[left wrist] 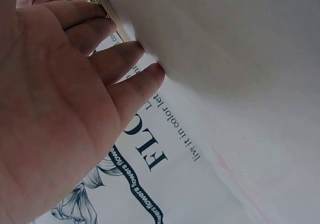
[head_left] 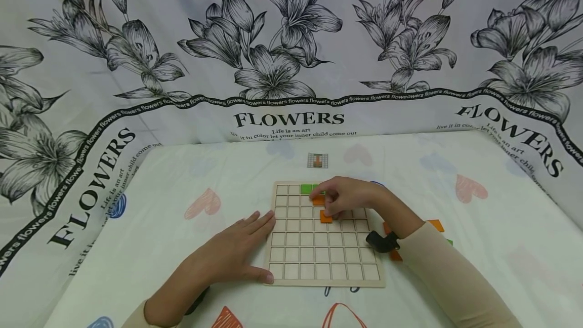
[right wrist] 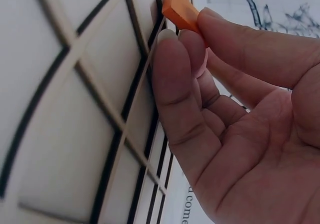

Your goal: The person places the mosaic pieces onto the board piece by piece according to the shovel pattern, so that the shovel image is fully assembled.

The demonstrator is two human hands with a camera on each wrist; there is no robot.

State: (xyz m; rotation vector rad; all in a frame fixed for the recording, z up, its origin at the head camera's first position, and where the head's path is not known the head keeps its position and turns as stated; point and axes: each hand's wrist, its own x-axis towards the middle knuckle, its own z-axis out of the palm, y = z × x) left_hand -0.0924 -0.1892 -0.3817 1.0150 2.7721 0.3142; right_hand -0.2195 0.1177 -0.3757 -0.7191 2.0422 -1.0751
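Between thumb and fingers of the right hand [head_left: 343, 196], an orange tile [right wrist: 181, 10] is pinched, tilted over the gridded board [head_left: 325, 283]; just beyond lie a second orange tile [head_left: 319, 201] and green tiles [head_left: 306, 189], then a small patterned card [head_left: 317, 160]. Left of the grip, the left hand [head_left: 239, 252] touches the board's edge. Placing the pinched tile seems the step in hand; the next move likely calls for squaring it to a cell

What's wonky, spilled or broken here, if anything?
One orange square tile looks askew: it tilts over the pale wooden grid board instead of lying flat in a slot. That's because the person's right hand is pinching it, so it isn't really wrong. I see nothing spilled or broken.
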